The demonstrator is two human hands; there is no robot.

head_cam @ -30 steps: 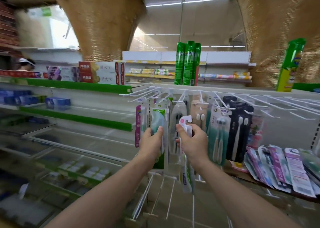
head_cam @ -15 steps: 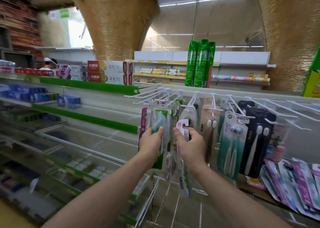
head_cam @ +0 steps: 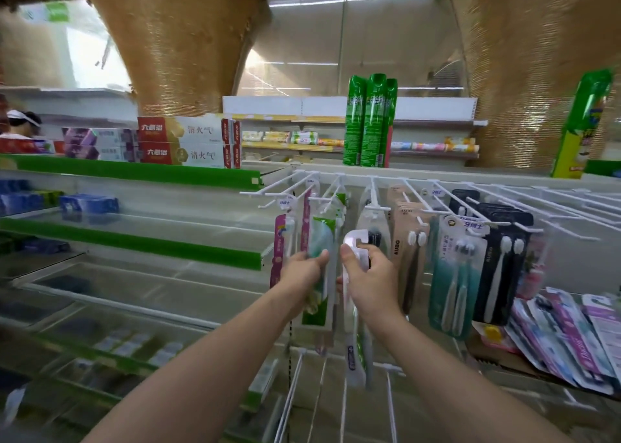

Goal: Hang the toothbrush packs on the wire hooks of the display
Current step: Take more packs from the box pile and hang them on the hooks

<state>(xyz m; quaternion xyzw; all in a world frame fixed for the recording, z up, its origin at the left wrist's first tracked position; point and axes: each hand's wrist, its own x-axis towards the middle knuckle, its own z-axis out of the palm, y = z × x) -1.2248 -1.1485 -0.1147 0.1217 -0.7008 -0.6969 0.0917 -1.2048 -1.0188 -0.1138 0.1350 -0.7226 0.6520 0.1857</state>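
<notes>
Our right hand (head_cam: 373,278) grips a white toothbrush pack (head_cam: 354,308) by its top, below the wire hooks (head_cam: 373,194). Our left hand (head_cam: 302,274) pinches a green pack (head_cam: 321,271) that hangs on the display, just beside the white one.

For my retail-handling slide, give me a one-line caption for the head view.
Right hand holds a toothbrush pack below the wire hooks while left hand grips a hanging green pack.
</notes>
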